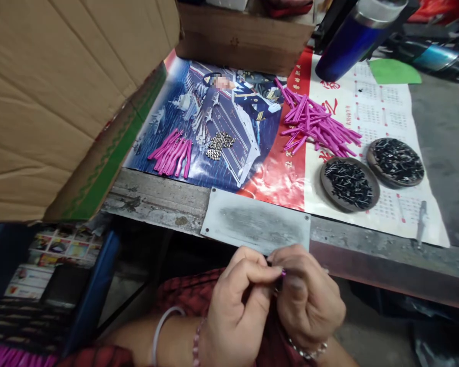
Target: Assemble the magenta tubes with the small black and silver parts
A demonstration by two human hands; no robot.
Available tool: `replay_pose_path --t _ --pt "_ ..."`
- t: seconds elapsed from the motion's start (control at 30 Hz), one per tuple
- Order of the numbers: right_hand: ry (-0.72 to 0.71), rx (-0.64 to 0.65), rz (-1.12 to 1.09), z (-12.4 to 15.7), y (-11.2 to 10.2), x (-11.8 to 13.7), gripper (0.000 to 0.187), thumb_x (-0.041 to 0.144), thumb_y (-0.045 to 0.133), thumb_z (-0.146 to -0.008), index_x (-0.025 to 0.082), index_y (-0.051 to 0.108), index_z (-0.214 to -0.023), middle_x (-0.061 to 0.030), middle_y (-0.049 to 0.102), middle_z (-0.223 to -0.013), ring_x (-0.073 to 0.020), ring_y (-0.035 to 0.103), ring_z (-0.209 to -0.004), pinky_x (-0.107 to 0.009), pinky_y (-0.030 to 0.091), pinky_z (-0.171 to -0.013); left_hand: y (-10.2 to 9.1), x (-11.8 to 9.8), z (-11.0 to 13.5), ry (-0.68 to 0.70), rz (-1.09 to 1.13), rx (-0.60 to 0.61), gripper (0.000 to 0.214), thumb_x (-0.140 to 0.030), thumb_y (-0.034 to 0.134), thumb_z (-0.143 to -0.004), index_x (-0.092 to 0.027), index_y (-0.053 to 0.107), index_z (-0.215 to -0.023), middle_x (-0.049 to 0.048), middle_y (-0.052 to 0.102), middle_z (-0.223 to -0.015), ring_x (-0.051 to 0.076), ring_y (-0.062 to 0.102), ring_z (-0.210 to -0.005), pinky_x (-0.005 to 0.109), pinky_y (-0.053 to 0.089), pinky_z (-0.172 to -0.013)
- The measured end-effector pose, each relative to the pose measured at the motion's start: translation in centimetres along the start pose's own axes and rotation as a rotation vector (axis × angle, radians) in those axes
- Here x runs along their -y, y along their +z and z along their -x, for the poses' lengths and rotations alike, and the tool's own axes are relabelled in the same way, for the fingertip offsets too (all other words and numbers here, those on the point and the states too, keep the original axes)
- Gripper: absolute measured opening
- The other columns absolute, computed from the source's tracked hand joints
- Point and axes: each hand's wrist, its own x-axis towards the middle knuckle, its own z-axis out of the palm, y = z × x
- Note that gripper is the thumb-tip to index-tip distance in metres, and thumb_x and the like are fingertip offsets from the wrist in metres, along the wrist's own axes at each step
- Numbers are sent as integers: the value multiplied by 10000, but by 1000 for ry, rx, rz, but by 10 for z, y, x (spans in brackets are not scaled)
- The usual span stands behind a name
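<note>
My left hand [239,303] and my right hand [309,298] meet at the fingertips in front of the table's edge, both closed in a pinch. A tiny bit of a pink piece [283,273] shows between them, at the right hand's fingers; the rest is hidden. What the left fingertips pinch is too covered to make out. Just beyond the hands lies a grey metal plate [256,219] with a dark worn middle. A fanned row of slim pink plastic sticks [172,154] lies at the left, beside a cluster of small shiny metal parts [220,144].
A larger pile of pink sticks [317,122] lies on the poster. Two round bowls, a nearer bowl [327,191] and a farther bowl [401,183], hold dark pins. A cardboard box [72,92] stands left, a blue flask [352,46] behind, a pen-like object [421,224] at right.
</note>
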Motion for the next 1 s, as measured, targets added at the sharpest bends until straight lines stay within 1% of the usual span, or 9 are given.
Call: replay_pose_path --t 0.1,0.2,0.3,0.43,0.5,0.6,0.73,0.87,1.0 --pt "-121 -27 89 -2 -2 -2 258 349 502 -1040 208 568 -834 -38 566 -719 -182 563 -658 -311 441 -587 -1 0 1 15 7 6 195 -76 549 -971 -221 671 -1020 20 569 -876 147 612 -819 236 506 -729" --pt "120 103 -75 -5 -6 -3 524 435 345 -1082 210 457 -622 7 426 -560 -134 414 -489 -289 319 -477 -1 -1 1 -19 18 39 192 -93 543 -985 -231 665 -1039 15 560 -882 137 599 -805 226 502 -720" --pt "348 130 -327 -9 -12 -1 631 614 209 -1051 219 368 -585 26 362 -525 -124 363 -457 -272 292 -430 -2 -3 0 -53 -2 41 176 -103 551 -992 -236 663 -1019 4 553 -877 117 588 -781 205 491 -707" --pt "179 146 -251 -6 -13 3 507 605 445 -1013 197 504 -718 0 472 -674 -134 455 -584 -276 346 -518 -2 -6 -1 -30 -30 36 182 -100 556 -988 -238 667 -1029 5 562 -876 120 599 -791 201 504 -719" --pt "115 183 -236 -3 -11 4 506 506 358 -1069 195 490 -693 7 431 -652 -129 432 -575 -281 312 -516 0 -7 -1 -18 -56 34 167 -107 570 -981 -234 674 -1010 7 571 -866 125 606 -786 201 513 -720" --pt "113 183 -285 -2 -11 4 485 372 324 -1095 197 463 -665 20 390 -616 -119 410 -550 -279 281 -501 2 -7 -2 -2 -92 34 157 -114 576 -976 -232 680 -981 6 581 -854 124 611 -774 192 523 -721" --pt "160 167 -393 -4 -16 2 290 284 477 -1042 191 536 -773 -1 501 -723 -126 498 -628 -259 393 -554 3 -5 -1 -3 -88 65 195 -112 556 -985 -266 668 -1028 -2 573 -892 116 601 -796 172 520 -725" --pt "96 94 -362 -2 -19 0 85 207 567 -969 199 553 -886 -15 521 -840 -144 537 -746 -261 443 -611 3 -4 0 -14 -73 95 264 -94 528 -999 -300 646 -1115 -2 557 -932 117 586 -823 179 513 -753" --pt "49 45 -279 -1 -19 0 103 131 577 -927 201 541 -860 -4 491 -784 -153 528 -747 -256 415 -582 5 -2 1 -18 -60 113 271 -93 522 -1003 -297 637 -1138 -2 557 -960 108 572 -796 167 504 -718"
